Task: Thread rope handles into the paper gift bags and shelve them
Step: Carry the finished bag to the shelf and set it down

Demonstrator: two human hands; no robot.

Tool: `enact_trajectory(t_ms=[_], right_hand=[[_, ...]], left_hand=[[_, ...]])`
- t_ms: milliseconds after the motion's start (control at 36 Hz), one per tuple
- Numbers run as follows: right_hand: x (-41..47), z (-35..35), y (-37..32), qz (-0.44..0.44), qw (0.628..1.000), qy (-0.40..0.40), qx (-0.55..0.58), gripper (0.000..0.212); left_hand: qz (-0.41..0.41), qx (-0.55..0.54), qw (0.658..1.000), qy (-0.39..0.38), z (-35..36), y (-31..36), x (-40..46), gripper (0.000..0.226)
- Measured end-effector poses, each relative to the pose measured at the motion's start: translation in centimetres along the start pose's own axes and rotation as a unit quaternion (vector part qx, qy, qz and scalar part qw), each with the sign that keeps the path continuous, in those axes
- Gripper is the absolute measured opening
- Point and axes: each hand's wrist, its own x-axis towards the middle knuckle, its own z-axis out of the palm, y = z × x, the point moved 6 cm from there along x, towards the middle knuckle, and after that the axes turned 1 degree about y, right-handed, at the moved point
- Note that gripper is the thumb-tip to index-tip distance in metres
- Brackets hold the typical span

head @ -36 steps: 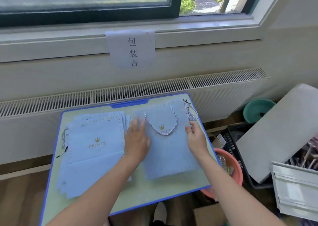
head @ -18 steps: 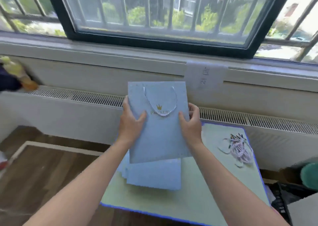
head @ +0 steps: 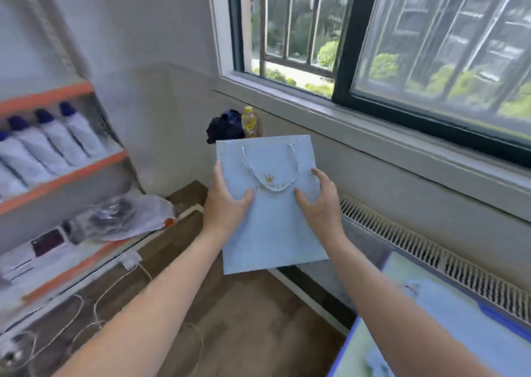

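While both arms reach forward above a dark wood floor (head: 253, 313), the left hand (head: 227, 201) grips the nine o'clock edge of a flat pale-blue paper gift bag (head: 270, 227) and the right hand (head: 321, 204) grips its three o'clock edge, thumbs on its front. Its white twisted rope handle (head: 271, 172) droops over a gold crown logo, the bag upright in mid-air at centre. An orange-edged metal shelf (head: 66, 172) with white bottles (head: 54, 144) stands at nine o'clock, a window (head: 402, 40) at one o'clock.

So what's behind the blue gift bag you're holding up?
Above the gift bag top edge show a yellow bottle and a dark bundle. Their lower parts, and the wall and floor behind, are covered.
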Motion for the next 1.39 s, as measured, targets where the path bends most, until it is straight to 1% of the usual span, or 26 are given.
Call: enact_trajectory(t_ms=[194, 361, 472, 639, 750, 861, 972, 1111, 1222, 1333, 1389], right_hand=[[3.5, 11.7, -4.8, -0.028, 0.996, -0.080, 0.025, 0.059], [7.6, 21.5, -8.8, -0.056, 0.986, -0.149, 0.049, 0.057], [11.5, 28.3, -11.6, -0.079, 0.976, -0.194, 0.062, 0.056], [18.3, 38.4, -15.5, -0.105, 0.953, -0.274, 0.080, 0.053], [22.2, 44.2, -18.6, -0.128, 0.934, -0.322, 0.087, 0.054], [25.7, 49.6, -21.8, -0.154, 0.918, -0.351, 0.097, 0.057], [27.9, 54.3, -23.8, -0.152, 0.912, -0.366, 0.107, 0.059], [29.2, 59.6, -26.5, -0.175, 0.897, -0.390, 0.115, 0.059], [29.7, 63.7, -28.5, -0.173, 0.887, -0.408, 0.128, 0.057], [30.3, 68.8, -30.7, -0.180, 0.880, -0.416, 0.140, 0.053], [30.4, 71.8, -31.8, -0.185, 0.877, -0.418, 0.149, 0.048]], left_hand=[[-0.024, 0.019, 0.996, 0.085, -8.8, -4.8, 5.5, 0.090], [-0.042, 0.054, 0.985, 0.158, -15.1, -8.7, 10.9, 0.088], [-0.051, 0.071, 0.973, 0.213, -18.8, -11.4, 15.4, 0.088], [-0.081, 0.082, 0.955, 0.272, -23.2, -14.3, 22.7, 0.089], [-0.108, 0.100, 0.934, 0.325, -26.1, -15.5, 26.8, 0.088], [-0.126, 0.108, 0.914, 0.369, -29.0, -16.8, 30.2, 0.087], [-0.140, 0.128, 0.903, 0.386, -30.7, -17.5, 32.3, 0.080], [-0.170, 0.137, 0.881, 0.420, -33.0, -19.7, 34.5, 0.086], [-0.206, 0.132, 0.871, 0.426, -35.5, -22.4, 35.9, 0.088], [-0.249, 0.130, 0.860, 0.425, -38.5, -25.3, 38.1, 0.083], [-0.253, 0.124, 0.855, 0.435, -40.5, -26.9, 39.3, 0.077]])
